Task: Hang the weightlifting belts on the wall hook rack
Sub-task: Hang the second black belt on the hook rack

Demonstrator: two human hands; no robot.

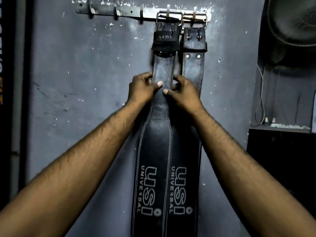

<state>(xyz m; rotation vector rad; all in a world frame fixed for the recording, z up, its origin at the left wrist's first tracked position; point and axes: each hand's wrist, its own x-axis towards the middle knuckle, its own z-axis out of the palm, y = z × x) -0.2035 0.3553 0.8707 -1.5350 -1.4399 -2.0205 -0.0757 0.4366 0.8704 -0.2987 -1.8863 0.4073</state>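
Two bare forearms reach up and forward from the bottom corners, converging on one belt. The left hand grips the narrow part of the left belt from its left edge: the thumb lies flat across the front of the strap and the other fingers curl round behind it. The right hand does the same from the right edge, thumb tip pressed to the front just below the left thumb and fingers hooked round the side. Both hands pinch the same strap, nearly touching each other.

The left belt hangs straight down against the wall. It is dark leather with pale stitching, widens below the hands, and has "USI UNIVERSAL" printed down it. Just beside it on the right hangs the right belt, which bears the same print; its lower part is partly covered by the left belt's edge.

Higher up, each belt's metal buckle is looped over its own white-tipped peg on the hook rack — a worn metal bar fixed to the scuffed grey wall, with more hooks along it to the left.

At the far right, a dark fan sits high up, a thin cable loops down below it, and a black cabinet stands underneath.
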